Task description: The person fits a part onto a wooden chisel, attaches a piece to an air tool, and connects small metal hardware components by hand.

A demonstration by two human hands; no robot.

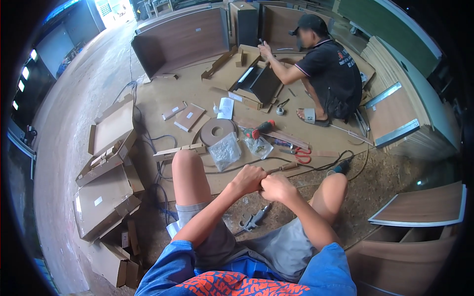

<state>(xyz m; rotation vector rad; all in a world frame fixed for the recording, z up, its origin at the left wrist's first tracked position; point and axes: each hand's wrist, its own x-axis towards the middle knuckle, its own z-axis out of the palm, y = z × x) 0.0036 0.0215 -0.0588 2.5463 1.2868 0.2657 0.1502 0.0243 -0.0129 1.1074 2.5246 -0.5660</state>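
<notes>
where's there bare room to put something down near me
Bare: the brown sheet between the big standing panel and small wood panel; the speckled floor between your right knee and the pale-edged panel. Crowded: beyond your left hand and right hand, with the brown roll, plastic bags, drill and red-handled tool.

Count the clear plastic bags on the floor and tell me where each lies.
2. The left bag lies by the near edge of the brown roll; the right bag lies beside the red-and-black power tool. Others may be hidden.
</notes>
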